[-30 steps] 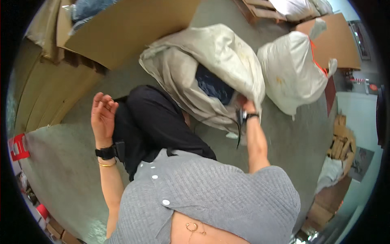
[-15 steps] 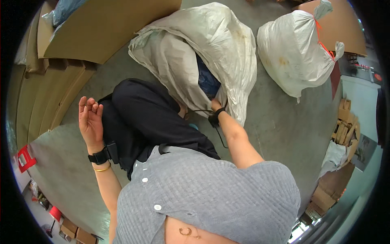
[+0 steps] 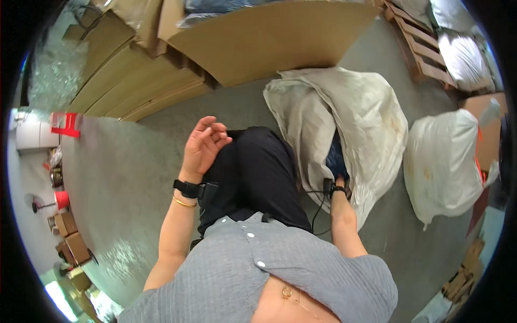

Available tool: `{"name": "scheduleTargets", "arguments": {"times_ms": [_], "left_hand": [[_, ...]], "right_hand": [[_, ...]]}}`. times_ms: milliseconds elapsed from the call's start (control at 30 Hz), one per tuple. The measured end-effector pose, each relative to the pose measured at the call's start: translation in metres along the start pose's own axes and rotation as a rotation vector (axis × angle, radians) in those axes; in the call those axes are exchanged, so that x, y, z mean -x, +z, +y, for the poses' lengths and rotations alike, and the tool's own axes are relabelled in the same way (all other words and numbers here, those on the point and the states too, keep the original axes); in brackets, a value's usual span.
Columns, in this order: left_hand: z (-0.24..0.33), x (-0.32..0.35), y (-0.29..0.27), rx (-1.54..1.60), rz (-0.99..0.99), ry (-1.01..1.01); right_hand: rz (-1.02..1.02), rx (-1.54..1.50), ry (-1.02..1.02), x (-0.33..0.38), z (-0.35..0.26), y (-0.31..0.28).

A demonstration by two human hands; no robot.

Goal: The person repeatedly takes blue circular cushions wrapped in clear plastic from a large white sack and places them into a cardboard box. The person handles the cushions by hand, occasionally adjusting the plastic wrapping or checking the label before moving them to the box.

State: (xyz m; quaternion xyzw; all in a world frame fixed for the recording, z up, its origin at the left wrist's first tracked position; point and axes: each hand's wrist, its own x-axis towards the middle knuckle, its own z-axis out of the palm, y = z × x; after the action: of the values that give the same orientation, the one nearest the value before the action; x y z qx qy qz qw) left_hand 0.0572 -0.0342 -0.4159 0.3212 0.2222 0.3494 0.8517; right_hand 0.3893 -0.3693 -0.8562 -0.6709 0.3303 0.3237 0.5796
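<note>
A large white woven sack slumps on the floor in front of me, its side slit apart. Dark blue material shows inside that gap. At the gap's lower end is my right hand, its fingers hidden inside the sack, so their grip cannot be made out. A black band with a small box and a cable is on that wrist. My left hand is raised beside my knee, palm up, fingers loosely bent and apart, with nothing in it.
Flattened cardboard is stacked at the far left, beside a big cardboard box with plastic-wrapped contents. A second, tied white sack stands at the right. Behind it lie a wooden pallet and more white sacks.
The view has swung left, so the sacks appear further right. My right hand has gone deeper into the sack's gap. My left hand stays raised and holds nothing.
</note>
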Motion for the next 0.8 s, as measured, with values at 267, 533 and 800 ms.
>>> {"name": "scheduleTargets", "arguments": {"times_ms": [267, 533, 800], "left_hand": [[0.002, 0.001, 0.001, 0.066, 0.0, 0.004], [-0.002, 0.002, 0.003, 0.071, -0.012, 0.013], [0.003, -0.008, 0.011, -0.013, 0.041, -0.026]], "right_hand": [[-0.509, 0.533, 0.235, -0.135, 0.017, -0.062], [-0.432, 0.885, 0.026, -0.109, 0.015, 0.004], [-0.312, 0.892, -0.213, -0.043, -0.023, -0.009]]}}
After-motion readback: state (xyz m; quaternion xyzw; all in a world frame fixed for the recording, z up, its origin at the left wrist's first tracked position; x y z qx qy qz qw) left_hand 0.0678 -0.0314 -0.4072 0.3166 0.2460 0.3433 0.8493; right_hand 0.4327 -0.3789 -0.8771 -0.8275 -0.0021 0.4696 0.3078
